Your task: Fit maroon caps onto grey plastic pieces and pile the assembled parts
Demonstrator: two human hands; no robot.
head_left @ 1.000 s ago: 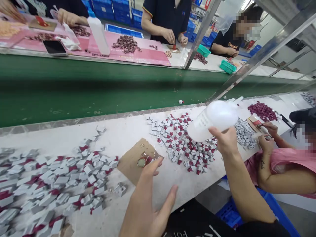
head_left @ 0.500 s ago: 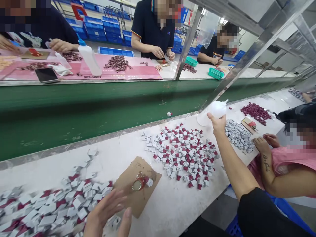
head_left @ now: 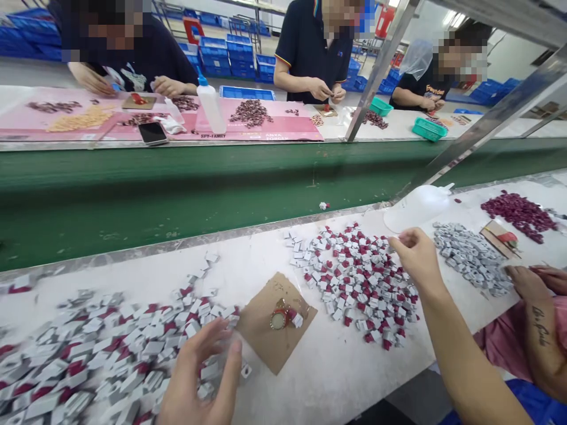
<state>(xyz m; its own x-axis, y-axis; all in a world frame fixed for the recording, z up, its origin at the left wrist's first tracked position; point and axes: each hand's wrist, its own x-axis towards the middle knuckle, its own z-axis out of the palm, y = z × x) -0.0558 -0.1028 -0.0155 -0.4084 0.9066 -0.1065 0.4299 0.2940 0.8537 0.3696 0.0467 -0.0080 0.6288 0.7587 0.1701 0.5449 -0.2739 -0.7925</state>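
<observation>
My left hand [head_left: 206, 372] is low in the view, fingers spread and holding nothing, over the edge of a heap of grey-and-maroon small block pieces [head_left: 106, 348]. My right hand [head_left: 416, 257] hovers with loosely bent, empty fingers beside a second heap of such pieces [head_left: 354, 277]. Just beyond it is a translucent white squeeze bottle [head_left: 419, 206], tilted with its nozzle towards the right, apart from my fingers. Between the heaps lies a brown cardboard piece [head_left: 277, 348]. On it sit a small round gold-rimmed cap [head_left: 279, 320], something red, and one grey-and-maroon piece [head_left: 295, 319].
Right of my arm are a pile of grey pieces [head_left: 472, 260], a maroon pile [head_left: 516, 212] and a co-worker's tattooed arm [head_left: 538, 330]. A green belt [head_left: 199, 195] runs behind my table. Several people work across it. A slanted metal post [head_left: 478, 130] rises near the bottle.
My right hand has let go of the white bottle and drawn back towards me. My left hand stays open near the left heap. The view has swung to the left.
</observation>
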